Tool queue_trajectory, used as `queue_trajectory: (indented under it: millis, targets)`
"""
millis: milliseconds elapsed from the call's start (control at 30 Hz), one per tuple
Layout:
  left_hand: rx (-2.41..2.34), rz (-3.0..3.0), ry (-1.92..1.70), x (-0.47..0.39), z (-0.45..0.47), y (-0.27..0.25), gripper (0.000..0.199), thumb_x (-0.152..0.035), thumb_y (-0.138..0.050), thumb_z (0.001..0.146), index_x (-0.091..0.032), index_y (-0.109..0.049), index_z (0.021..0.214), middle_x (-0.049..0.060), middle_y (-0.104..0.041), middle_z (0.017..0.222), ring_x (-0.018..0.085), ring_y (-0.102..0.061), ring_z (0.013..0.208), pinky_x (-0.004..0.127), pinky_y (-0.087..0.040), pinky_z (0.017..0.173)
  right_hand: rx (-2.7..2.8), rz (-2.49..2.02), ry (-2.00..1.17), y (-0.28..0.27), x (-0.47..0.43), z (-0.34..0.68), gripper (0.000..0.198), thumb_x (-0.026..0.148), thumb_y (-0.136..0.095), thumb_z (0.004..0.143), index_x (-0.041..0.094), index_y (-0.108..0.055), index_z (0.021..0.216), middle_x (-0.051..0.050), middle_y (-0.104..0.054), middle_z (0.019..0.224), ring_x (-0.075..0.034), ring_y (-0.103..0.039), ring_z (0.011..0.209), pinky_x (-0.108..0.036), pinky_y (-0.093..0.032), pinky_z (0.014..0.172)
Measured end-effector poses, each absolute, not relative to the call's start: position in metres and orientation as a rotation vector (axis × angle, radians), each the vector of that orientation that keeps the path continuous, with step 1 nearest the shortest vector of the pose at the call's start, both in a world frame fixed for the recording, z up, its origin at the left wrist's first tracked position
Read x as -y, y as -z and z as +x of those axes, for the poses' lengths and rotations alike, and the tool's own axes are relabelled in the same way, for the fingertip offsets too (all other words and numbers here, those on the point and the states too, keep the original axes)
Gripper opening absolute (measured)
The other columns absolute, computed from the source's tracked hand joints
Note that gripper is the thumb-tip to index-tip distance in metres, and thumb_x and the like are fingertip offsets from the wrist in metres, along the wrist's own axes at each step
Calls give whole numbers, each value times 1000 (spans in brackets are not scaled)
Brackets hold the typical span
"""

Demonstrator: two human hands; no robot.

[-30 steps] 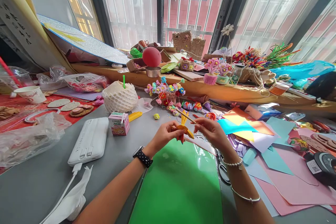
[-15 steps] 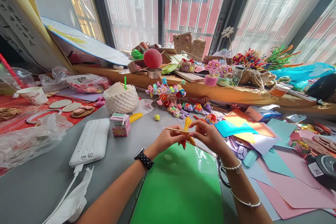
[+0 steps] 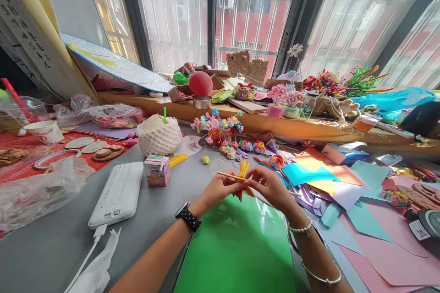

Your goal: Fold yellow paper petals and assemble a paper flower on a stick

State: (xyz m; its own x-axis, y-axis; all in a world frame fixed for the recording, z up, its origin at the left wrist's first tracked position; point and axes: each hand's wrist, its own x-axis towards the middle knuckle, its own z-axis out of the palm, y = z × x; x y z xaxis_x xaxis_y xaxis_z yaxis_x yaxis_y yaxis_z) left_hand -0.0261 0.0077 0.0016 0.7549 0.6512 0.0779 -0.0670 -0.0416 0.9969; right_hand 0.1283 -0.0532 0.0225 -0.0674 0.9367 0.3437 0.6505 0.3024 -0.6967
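Over a green mat (image 3: 237, 247) my two hands meet at a folded paper piece (image 3: 244, 168), yellow above with red-orange tips below. My left hand (image 3: 218, 187) is closed, its thumb and fingertips pinching the paper from the left. A thin wooden stick (image 3: 227, 175) lies across the paper, its left end sticking out above my left fingers. My right hand (image 3: 270, 185) is closed round the stick, with its fingertips against the yellow paper. The exact grip between the fingertips is partly hidden.
A pink drink carton (image 3: 157, 170), a white power bank (image 3: 117, 194) and a coconut in foam net (image 3: 159, 135) stand left. Coloured paper sheets (image 3: 385, 247) spread right. Small crafted flowers (image 3: 220, 126) sit beyond my hands, before a cluttered wooden sill (image 3: 254, 112).
My hands stay together at the paper, with small finger shifts. The stick's far end now shows to the right of my right hand. The whole view has shifted slightly.
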Motion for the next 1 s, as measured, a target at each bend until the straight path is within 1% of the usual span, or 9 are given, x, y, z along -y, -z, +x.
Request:
queue_trajectory:
  millis: [233,333,500,633,733,800,867,933,1000]
  targets:
    - [-474,1551,-594,-11,-25,6,29,-39,-55,70,-13,-46,79,-2,-54,59,10,-54,54,22,-40,53,1745,-1423,-471,-17,50,129,14,30,-55,73,17,-56,69,-1,-55,69,-11,-49,60,-21,-38,51]
    - [-521,1537,-566,-7,-23,6,33,-41,-48,74,-15,-42,93,-2,-54,64,11,-57,57,22,-40,54,1697,-1469,-417,-14,49,129,14,29,-53,74,17,-55,66,-1,-57,65,-12,-50,61,-21,-38,51]
    - [-650,1487,-542,-4,-21,7,38,-44,-45,74,-17,-34,99,-1,-56,71,14,-60,61,24,-41,56,1694,-1525,-242,-5,45,125,13,27,-50,76,17,-55,68,-1,-56,66,-13,-51,61,-23,-39,54]
    - [-703,1462,-515,-5,-21,7,47,-47,-44,73,-15,-29,104,2,-57,74,15,-60,60,27,-43,58,1732,-1500,-203,-2,44,122,13,26,-48,77,17,-53,69,-2,-56,66,-12,-50,60,-23,-39,53]
    - [-731,1490,-592,-9,-22,8,52,-45,-48,72,-15,-26,109,7,-56,87,17,-59,71,28,-45,60,1736,-1501,-207,-2,43,124,12,25,-49,77,17,-51,68,-2,-56,66,-12,-50,60,-23,-39,54]
    - [-756,1509,-705,-12,-24,7,54,-42,-51,71,-15,-27,111,10,-52,98,17,-58,79,29,-46,64,1736,-1509,-207,-2,43,127,12,25,-50,76,17,-50,68,-1,-56,66,-12,-50,60,-22,-39,53]
    - [-803,1535,-831,-14,-27,4,51,-40,-52,71,-15,-30,109,11,-50,103,16,-56,81,29,-46,68,1738,-1518,-201,-2,43,128,13,26,-50,76,17,-50,67,-1,-56,66,-12,-50,59,-22,-38,53]
    - [-887,1625,-972,-17,-32,-2,45,-37,-52,71,-15,-36,106,9,-51,100,15,-55,82,29,-45,71,1751,-1524,-191,-3,43,130,13,27,-50,76,17,-51,67,-1,-55,66,-12,-50,60,-23,-38,54]
    - [-940,1809,-1057,-18,-37,-9,32,-36,-52,72,-16,-46,97,6,-54,93,15,-54,82,28,-44,71,1774,-1516,-186,-3,44,130,13,27,-51,76,18,-52,67,0,-55,67,-12,-50,61,-23,-39,56]
